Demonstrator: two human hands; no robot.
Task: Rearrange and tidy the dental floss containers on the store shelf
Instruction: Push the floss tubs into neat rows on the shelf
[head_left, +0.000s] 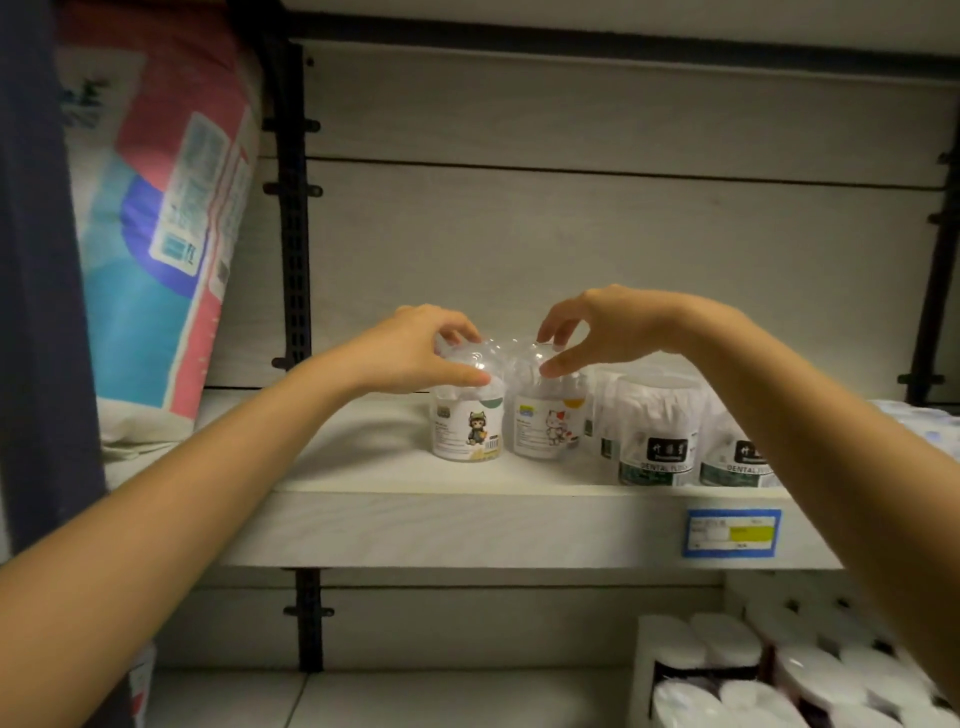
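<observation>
The left hand (415, 349) grips the domed lid of the left tub (467, 432) and the right hand (597, 328) pinches the right tub (546, 427), both midway along the shelf (358, 457), so probably slide them upright, labels forward, up against the dark-labelled tubs (658, 447).

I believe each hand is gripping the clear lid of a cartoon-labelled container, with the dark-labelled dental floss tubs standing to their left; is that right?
Not quite: the head view shows the dark-labelled tubs to the right of the cartoon-labelled containers, not the left. The left hand and right hand do each grip a clear lid.
</observation>
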